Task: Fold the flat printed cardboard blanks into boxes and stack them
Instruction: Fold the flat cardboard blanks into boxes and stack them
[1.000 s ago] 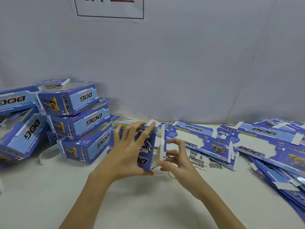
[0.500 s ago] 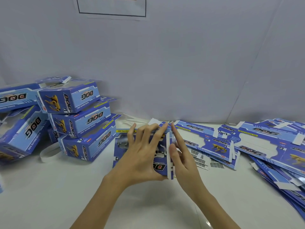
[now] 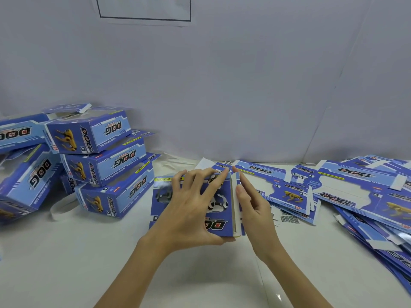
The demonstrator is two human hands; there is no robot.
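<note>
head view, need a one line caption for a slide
Left hand and right hand press a blue printed cardboard box closed, between stacked finished boxes and flat blanks.
</note>
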